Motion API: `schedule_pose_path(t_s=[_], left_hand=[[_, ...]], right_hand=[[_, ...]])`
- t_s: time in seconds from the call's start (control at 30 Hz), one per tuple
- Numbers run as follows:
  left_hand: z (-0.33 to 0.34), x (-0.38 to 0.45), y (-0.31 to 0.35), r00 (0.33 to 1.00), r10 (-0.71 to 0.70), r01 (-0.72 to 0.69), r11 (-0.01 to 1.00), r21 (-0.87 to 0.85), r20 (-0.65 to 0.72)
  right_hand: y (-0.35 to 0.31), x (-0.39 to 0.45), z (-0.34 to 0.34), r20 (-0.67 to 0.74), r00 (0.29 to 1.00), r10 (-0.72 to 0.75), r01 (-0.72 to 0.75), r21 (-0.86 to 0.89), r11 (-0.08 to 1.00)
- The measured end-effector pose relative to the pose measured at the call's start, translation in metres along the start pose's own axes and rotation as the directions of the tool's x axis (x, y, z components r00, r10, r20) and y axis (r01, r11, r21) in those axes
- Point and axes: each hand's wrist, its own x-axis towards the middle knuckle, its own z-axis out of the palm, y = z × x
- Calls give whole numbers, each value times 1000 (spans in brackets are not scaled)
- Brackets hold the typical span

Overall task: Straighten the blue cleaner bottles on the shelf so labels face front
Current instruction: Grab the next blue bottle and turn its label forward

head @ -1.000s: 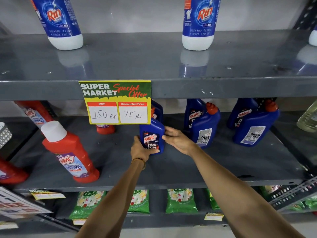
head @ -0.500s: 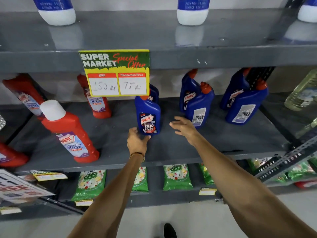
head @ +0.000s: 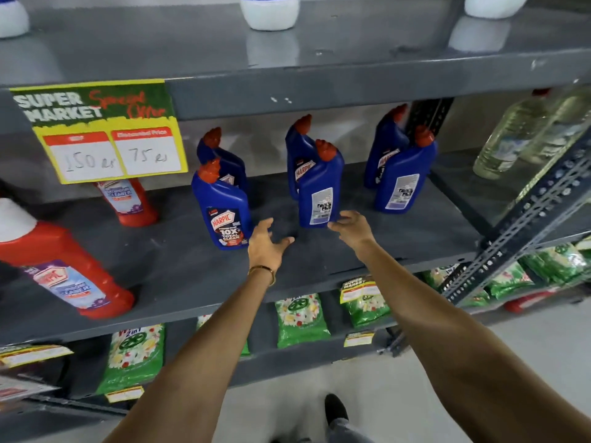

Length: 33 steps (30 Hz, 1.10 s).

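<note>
Three pairs of blue Harpic bottles stand on the middle grey shelf [head: 399, 238]. The left front bottle [head: 224, 209] shows its front label, with another bottle [head: 224, 158] behind it. The middle front bottle [head: 319, 190] shows its white back label; the one behind it [head: 299, 155] is turned sideways. At the right, a front bottle [head: 404, 177] also shows its back label, with a further bottle [head: 383, 151] behind. My left hand [head: 267, 244] hovers open between the left and middle front bottles. My right hand [head: 350, 227] touches the middle front bottle's lower right side, fingers spread.
Red Harpic bottles [head: 60, 270] stand at the left. A yellow price sign [head: 105, 129] hangs from the upper shelf edge. Clear bottles [head: 524, 135] sit at the right behind a slotted metal brace [head: 527, 219]. Green packets [head: 300, 318] fill the shelf below. White-based bottles stand above.
Both hands have left the left front bottle, which now faces front, and moved right to the middle front bottle. The view has shifted down and to the right.
</note>
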Motion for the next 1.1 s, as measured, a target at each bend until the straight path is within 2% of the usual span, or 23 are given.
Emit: schedule_pose_path(t_s=[0.17,0.27,0.33,0.47,0.6,0.8,0.9,0.97,1.1], left_hand=[[27,31,19,984,-85,72,994,86,159],[42,47,28,967,-134,130,991,34,216],[49,54,32,964,-124,123,992,18,235],[61,60,36,976,-113,113,994,14,188],[64,61,35,982,-121,120,993,17,144],[61,54,38,996,-45,49,998,-43,82],[63,48,42,999,-28,29,996,-86,17],[67,42,45,998,-19,18,999,-30,-54],[77,29,51,984,75,-53,989,138,-159]], right_hand=[[-13,33,-18,151,985,-87,92,-28,995],[-17,52,-27,287,943,-171,181,-9,983],[-18,60,-30,366,913,-181,189,15,982],[-16,72,-29,480,857,-186,202,19,979],[-12,75,-27,492,844,-213,214,54,975],[-21,79,-36,549,797,-254,226,119,967],[-29,76,-40,507,816,-278,205,197,959],[-33,70,-38,475,830,-292,210,219,953],[-38,56,-24,474,808,-350,234,286,929]])
